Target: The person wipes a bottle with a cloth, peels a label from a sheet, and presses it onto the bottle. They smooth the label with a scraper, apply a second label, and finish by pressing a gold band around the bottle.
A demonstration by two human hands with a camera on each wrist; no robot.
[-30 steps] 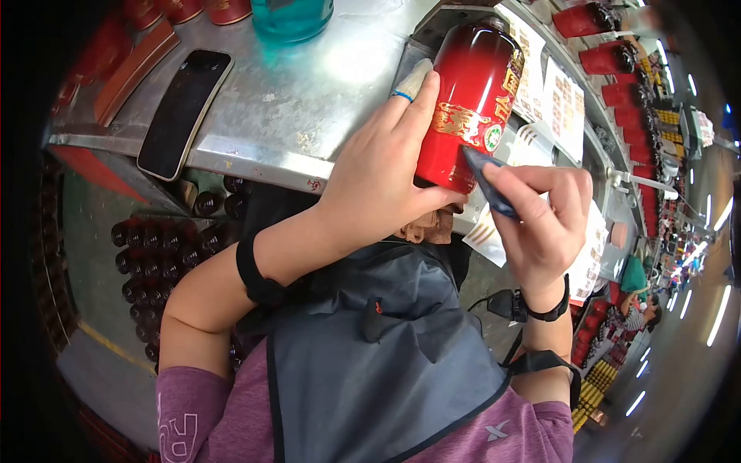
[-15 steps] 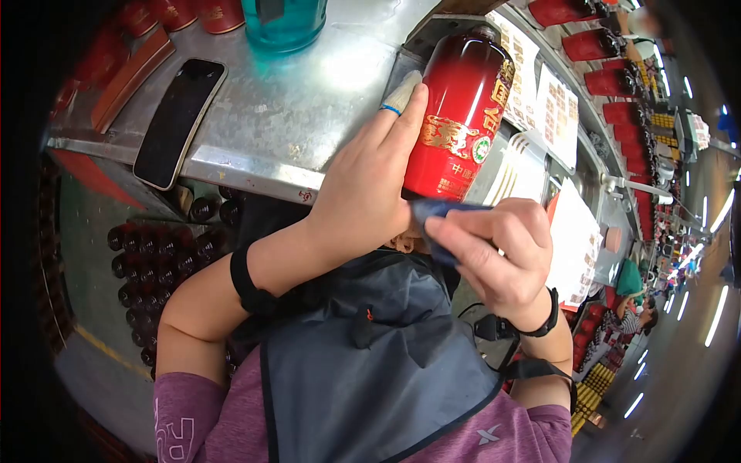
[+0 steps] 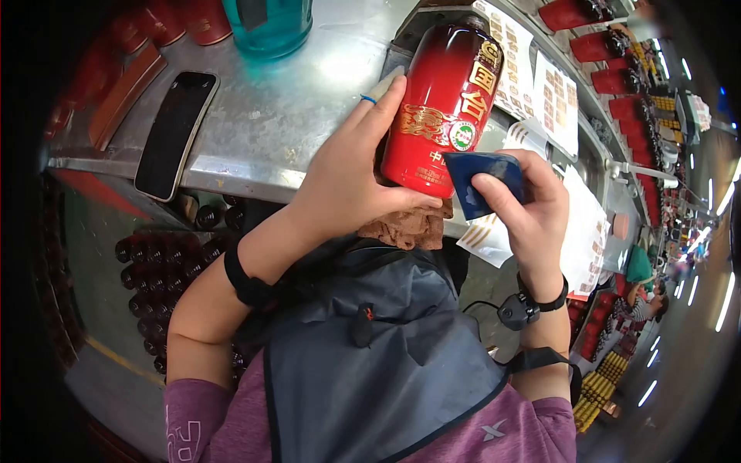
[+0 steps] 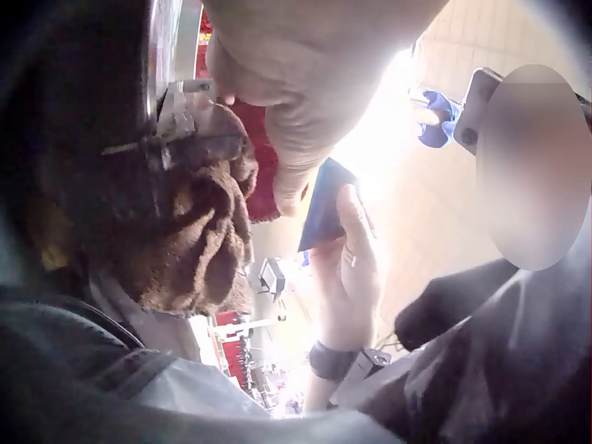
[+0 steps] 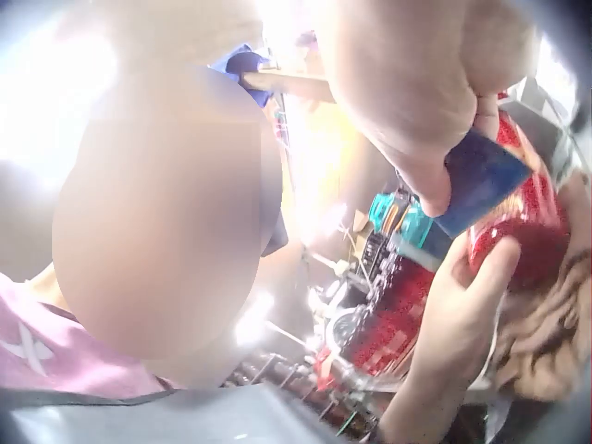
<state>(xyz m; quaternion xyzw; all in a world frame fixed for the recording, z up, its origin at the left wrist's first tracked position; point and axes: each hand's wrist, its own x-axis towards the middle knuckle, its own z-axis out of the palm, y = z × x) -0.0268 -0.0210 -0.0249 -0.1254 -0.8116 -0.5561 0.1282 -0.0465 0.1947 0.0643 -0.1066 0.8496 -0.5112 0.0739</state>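
A red bottle [image 3: 444,100] with gold lettering and a dark shoulder lies tilted at the bench edge in the head view. The left hand [image 3: 347,170] grips it from the left, thumb along its base; one finger wears a pale cover with a blue band. The right hand [image 3: 532,201] pinches a flat blue piece [image 3: 482,181] beside the bottle's lower right. In the right wrist view, the blue piece [image 5: 481,180] is in front of the bottle [image 5: 532,227]. Below the bottle's base is a brown cloth [image 3: 409,228].
A phone [image 3: 176,135] lies on the metal bench [image 3: 270,127], with a teal container [image 3: 270,27] behind it. Printed sheets [image 3: 556,100] are right of the bottle. Dark bottles [image 3: 158,270] stand below the bench; red bottles [image 3: 610,77] line the far right.
The right hand went down and left to the bottle's base, then back up and right, turning the blue piece so its flat face shows. The left hand and bottle shifted left in view.
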